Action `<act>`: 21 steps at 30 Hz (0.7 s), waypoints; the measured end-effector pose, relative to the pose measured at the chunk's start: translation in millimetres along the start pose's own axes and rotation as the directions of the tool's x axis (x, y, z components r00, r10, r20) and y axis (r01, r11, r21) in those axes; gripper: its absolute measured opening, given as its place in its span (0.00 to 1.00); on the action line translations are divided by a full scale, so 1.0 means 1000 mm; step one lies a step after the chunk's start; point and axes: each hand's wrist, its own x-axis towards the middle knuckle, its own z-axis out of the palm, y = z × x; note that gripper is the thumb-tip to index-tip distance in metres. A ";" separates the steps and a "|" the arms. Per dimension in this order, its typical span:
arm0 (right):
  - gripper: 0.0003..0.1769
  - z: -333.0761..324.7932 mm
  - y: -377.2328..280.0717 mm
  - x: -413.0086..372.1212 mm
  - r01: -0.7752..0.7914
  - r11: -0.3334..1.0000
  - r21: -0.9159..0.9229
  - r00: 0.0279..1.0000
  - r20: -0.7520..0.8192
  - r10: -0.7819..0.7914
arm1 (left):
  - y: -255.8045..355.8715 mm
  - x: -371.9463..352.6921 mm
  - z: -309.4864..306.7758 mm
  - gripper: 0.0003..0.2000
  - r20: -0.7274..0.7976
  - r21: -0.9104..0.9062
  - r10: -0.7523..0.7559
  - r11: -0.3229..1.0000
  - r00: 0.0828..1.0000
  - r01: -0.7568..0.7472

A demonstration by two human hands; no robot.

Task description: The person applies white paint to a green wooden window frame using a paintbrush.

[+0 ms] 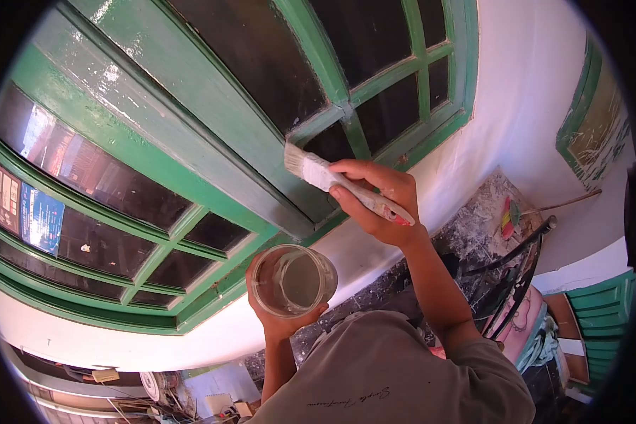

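Observation:
My right hand (387, 192) is closed around the handle of a flat paintbrush (316, 172) with a whitish, paint-covered ferrule. Its pale bristles touch or nearly touch the lower corner of a window frame (311, 127), which has a dull grey-green coat. Lower down, my left hand (284, 325) grips a clear round tub (263, 283) from below and the side. Greyish liquid seems to lie at the bottom of the tub, whose open top faces me.
A second green window (71, 180) with a blue sticker (41, 219) spans the left. White wall (251, 332) runs beneath both windows. A paint-spattered surface (473, 212), a dark metal frame (519, 283) and green panelling (604, 307) stand to the right. Clutter (159, 387) lies lower left.

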 end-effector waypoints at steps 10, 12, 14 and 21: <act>0.14 -0.037 0.014 0.008 -0.025 0.970 -0.242 0.944 -0.325 -0.057 | 0.004 -0.001 0.004 0.46 -0.085 0.173 -0.073 0.981 0.994 0.087; 0.14 -0.034 0.003 0.005 -0.065 0.984 -0.163 0.964 -0.267 0.020 | 0.005 0.000 0.006 0.46 -0.086 0.163 -0.085 0.982 0.993 0.098; 0.14 -0.027 -0.002 0.003 -0.023 0.997 -0.076 0.989 -0.148 0.012 | 0.007 0.002 0.008 0.47 -0.077 0.107 -0.088 0.990 0.993 0.096; 0.14 -0.021 0.003 0.014 -0.102 0.994 -0.031 0.991 -0.095 0.099 | 0.007 0.003 0.011 0.47 -0.087 0.121 -0.083 0.988 0.993 0.094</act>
